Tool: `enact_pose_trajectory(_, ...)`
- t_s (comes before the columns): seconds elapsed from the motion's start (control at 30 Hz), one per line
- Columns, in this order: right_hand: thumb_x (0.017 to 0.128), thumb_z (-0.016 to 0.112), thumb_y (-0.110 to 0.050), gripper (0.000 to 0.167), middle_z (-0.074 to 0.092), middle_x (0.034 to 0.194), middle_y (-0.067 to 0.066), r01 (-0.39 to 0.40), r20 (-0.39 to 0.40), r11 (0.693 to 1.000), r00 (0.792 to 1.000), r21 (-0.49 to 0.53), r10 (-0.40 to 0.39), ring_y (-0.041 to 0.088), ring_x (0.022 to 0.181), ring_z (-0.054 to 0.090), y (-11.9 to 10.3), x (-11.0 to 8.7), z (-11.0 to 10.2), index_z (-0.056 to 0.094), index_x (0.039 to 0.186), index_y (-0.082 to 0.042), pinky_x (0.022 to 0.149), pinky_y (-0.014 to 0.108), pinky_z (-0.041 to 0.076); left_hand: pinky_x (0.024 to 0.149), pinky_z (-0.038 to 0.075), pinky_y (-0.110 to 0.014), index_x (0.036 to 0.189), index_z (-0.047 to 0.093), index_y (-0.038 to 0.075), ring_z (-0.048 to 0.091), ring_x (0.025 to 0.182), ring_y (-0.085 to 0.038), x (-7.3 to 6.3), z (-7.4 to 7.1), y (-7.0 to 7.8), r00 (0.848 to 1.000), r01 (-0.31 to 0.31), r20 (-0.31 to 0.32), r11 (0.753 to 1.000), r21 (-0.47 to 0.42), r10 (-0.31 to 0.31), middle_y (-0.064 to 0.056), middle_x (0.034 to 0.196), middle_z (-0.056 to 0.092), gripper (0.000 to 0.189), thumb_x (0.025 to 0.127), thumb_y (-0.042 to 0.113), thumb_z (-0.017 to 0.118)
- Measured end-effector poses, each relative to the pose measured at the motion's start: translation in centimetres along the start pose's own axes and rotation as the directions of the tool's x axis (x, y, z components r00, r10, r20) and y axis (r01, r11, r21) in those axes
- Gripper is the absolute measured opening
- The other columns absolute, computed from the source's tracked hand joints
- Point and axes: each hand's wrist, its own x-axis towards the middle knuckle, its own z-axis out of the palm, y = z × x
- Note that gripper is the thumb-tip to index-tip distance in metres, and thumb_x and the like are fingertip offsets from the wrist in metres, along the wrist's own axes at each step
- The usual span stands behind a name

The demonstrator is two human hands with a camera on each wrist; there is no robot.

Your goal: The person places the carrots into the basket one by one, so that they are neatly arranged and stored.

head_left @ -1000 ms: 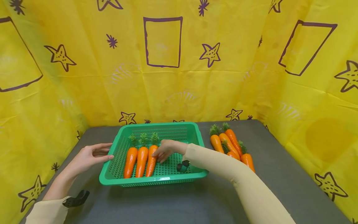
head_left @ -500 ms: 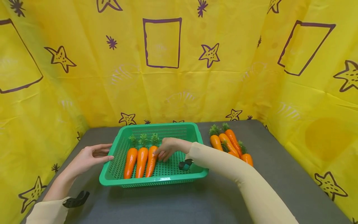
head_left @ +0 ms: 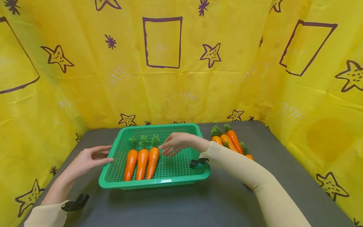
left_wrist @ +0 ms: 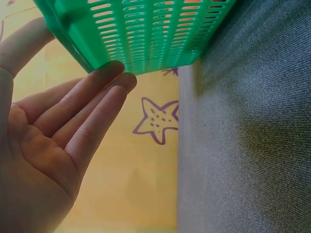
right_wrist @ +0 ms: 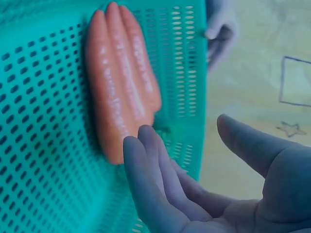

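Note:
A green perforated plastic basket stands on the table with three orange carrots lying side by side in its left half. Their leafy green tops point to the far side. My right hand hovers inside the basket beside the top of the rightmost carrot, fingers loosely extended and holding nothing. In the right wrist view a gap shows between its thumb and fingers. My left hand is at the basket's left side. In the left wrist view its straight fingers touch the outer wall.
Several more carrots lie in a bunch on the dark grey table, right of the basket, partly hidden by my right sleeve. Yellow patterned cloth encloses the table at the back and sides.
My right hand has let go of the rightmost carrot and risen slightly up and to the right, its fingers spreading. The left hand keeps its place at the basket.

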Motion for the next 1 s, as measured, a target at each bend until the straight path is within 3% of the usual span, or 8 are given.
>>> enact_pose_trajectory(0.17, 0.094, 0.061, -0.026, 0.046, 0.060, 0.125, 0.021, 0.054, 0.014, 0.998, 0.998, -0.030, -0.054, 0.029, 0.111, 0.063, 0.0, -2.6, -1.1, 0.054, 0.131, 0.000, 0.096, 0.046, 0.048, 0.075, 0.052, -0.022, 0.137, 0.051, 0.010, 0.063, 0.094, 0.005, 0.0, 0.0, -0.2, 1.000, 0.003, 0.002, 1.000, 0.014, -0.003, -0.013, 0.118, 0.066, 0.060, 0.087, 0.037, 0.069)
enact_pose_trajectory(0.4, 0.094, 0.061, -0.028, 0.046, 0.064, 0.122, 0.014, 0.079, -0.040, 0.996, 0.996, -0.047, -0.080, 0.024, 0.112, 0.063, 0.4, -5.6, -3.0, 0.053, 0.132, -0.004, 0.090, 0.036, 0.052, 0.075, 0.052, -0.022, 0.136, 0.051, 0.011, 0.062, 0.094, 0.007, 0.1, 0.1, -0.4, 1.000, -0.003, 0.004, 0.999, 0.040, 0.003, -0.012, 0.119, 0.065, 0.059, 0.087, 0.038, 0.068)
enact_pose_trajectory(0.57, 0.094, 0.061, -0.029, 0.046, 0.064, 0.122, 0.012, 0.097, -0.065, 0.993, 0.993, -0.061, -0.101, 0.024, 0.114, 0.061, 1.4, -7.5, -4.4, 0.054, 0.132, -0.003, 0.093, 0.036, 0.051, 0.076, 0.052, -0.022, 0.137, 0.051, 0.011, 0.060, 0.095, 0.010, 0.3, 0.1, -0.3, 1.000, 0.007, 0.009, 0.999, 0.035, -0.008, -0.012, 0.122, 0.064, 0.059, 0.087, 0.039, 0.068)
enact_pose_trajectory(1.0, 0.095, 0.059, -0.031, 0.051, 0.061, 0.126, 0.017, 0.031, -0.180, 0.998, 0.983, -0.051, -0.040, 0.029, 0.117, 0.059, 5.0, -11.7, -7.7, 0.051, 0.134, 0.000, 0.096, 0.041, 0.049, 0.076, 0.052, -0.023, 0.138, 0.050, 0.012, 0.058, 0.095, 0.012, 0.1, 0.1, -0.1, 1.000, 0.014, 0.012, 0.999, 0.041, -0.015, -0.013, 0.124, 0.063, 0.060, 0.087, 0.039, 0.067)
